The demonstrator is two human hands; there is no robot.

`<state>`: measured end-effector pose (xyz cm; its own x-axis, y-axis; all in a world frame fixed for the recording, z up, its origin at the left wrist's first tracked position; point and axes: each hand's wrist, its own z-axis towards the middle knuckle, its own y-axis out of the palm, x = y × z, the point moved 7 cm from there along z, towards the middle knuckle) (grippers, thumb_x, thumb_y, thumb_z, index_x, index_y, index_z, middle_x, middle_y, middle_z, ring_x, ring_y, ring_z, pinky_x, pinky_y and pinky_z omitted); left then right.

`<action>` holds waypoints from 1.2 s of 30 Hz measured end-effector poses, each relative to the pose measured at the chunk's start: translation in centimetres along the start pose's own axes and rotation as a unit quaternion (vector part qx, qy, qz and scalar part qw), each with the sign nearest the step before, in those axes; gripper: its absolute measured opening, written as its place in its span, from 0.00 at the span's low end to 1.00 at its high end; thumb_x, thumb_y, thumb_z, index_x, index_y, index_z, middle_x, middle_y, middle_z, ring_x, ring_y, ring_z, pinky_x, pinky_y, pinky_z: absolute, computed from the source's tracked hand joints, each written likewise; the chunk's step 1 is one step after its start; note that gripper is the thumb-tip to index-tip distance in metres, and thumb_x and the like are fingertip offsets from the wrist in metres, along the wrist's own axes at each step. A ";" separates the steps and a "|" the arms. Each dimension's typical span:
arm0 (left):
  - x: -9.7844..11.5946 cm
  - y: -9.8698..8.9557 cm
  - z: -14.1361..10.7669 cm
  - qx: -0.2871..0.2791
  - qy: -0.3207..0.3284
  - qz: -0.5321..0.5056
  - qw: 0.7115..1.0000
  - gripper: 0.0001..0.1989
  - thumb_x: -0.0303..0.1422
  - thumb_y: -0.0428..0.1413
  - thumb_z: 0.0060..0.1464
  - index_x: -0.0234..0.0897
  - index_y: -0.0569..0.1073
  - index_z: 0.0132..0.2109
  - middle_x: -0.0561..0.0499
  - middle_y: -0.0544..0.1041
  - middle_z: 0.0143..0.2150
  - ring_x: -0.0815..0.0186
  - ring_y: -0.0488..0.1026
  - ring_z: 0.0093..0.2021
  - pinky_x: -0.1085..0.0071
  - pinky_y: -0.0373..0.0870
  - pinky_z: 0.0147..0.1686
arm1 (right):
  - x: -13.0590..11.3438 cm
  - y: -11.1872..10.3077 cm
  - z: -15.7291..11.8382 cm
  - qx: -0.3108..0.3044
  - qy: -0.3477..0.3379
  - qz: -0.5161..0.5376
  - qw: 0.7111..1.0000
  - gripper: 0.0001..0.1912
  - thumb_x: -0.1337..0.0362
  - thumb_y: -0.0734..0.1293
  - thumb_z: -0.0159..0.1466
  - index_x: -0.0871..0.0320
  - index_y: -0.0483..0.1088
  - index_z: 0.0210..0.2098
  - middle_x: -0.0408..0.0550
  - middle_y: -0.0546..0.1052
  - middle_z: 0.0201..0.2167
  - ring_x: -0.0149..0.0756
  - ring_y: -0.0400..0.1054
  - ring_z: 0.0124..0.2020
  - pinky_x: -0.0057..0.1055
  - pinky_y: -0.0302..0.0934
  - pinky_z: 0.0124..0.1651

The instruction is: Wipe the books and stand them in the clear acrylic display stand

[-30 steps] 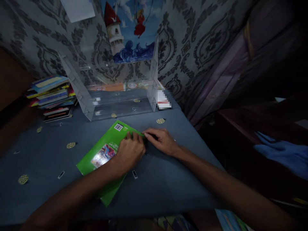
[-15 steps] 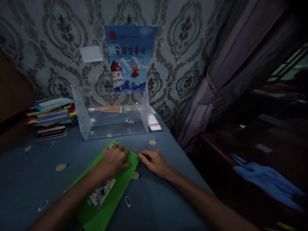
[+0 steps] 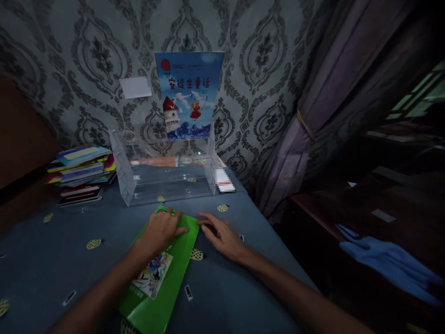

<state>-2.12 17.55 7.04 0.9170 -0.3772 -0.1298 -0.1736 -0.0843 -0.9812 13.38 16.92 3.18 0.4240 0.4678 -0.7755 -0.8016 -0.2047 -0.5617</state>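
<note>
A green book (image 3: 174, 273) with a colourful picture on its cover lies slanted on the blue patterned tablecloth (image 3: 243, 287). My left hand (image 3: 165, 228) rests on the book's upper part, fingers apart, and my forearm covers its left side. At the book's upper right corner is my right hand (image 3: 219, 234), its thumb and fingers spread, fingertips at the corner. Behind them stands a clear acrylic rack (image 3: 167, 185). A blue book (image 3: 189, 97) with red Chinese characters stands upright at the rack's back.
Stacked books (image 3: 83, 171) sit left of the rack. White and red printed material (image 3: 225, 182) lies at its right. A tied purple curtain (image 3: 295, 144) hangs on the right, above a dark surface with a blue cloth (image 3: 385, 260). Patterned wallpaper is behind.
My right thumb and fingers have parted at the book's corner. My left hand has stayed on the cover. The whole view has shifted slightly.
</note>
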 end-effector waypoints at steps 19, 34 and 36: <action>-4.3 2.0 0.3 -0.015 -0.081 -0.027 0.996 0.29 0.51 0.44 0.67 0.33 0.73 0.57 0.33 0.77 0.53 0.43 0.75 0.52 0.53 0.70 0.48 | -1.0 5.0 2.5 -0.127 -0.019 -0.163 0.978 0.37 0.49 0.64 0.69 0.62 0.54 0.70 0.67 0.60 0.70 0.56 0.50 0.72 0.57 0.51 0.70; -1.3 3.9 -1.3 0.097 0.056 -0.057 0.992 0.24 0.31 0.42 0.71 0.35 0.59 0.70 0.36 0.59 0.72 0.52 0.55 0.73 0.49 0.56 0.68 | 0.6 5.2 1.8 -0.046 -0.081 -0.138 0.986 0.26 0.58 0.61 0.71 0.59 0.61 0.66 0.64 0.61 0.70 0.50 0.53 0.72 0.56 0.50 0.71; -1.0 4.6 -2.5 0.104 0.071 -0.074 0.989 0.25 0.33 0.43 0.71 0.33 0.58 0.70 0.35 0.57 0.73 0.52 0.51 0.74 0.48 0.53 0.70 | 0.5 5.2 1.8 -0.047 -0.078 -0.137 0.986 0.25 0.59 0.60 0.71 0.58 0.61 0.66 0.62 0.61 0.70 0.48 0.53 0.72 0.55 0.51 0.71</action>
<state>-4.71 15.19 3.02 0.8645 -0.5020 0.0243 0.0503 0.0382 -0.9980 8.66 17.61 0.36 0.5438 0.6419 -0.5406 -0.6201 -0.1267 -0.7742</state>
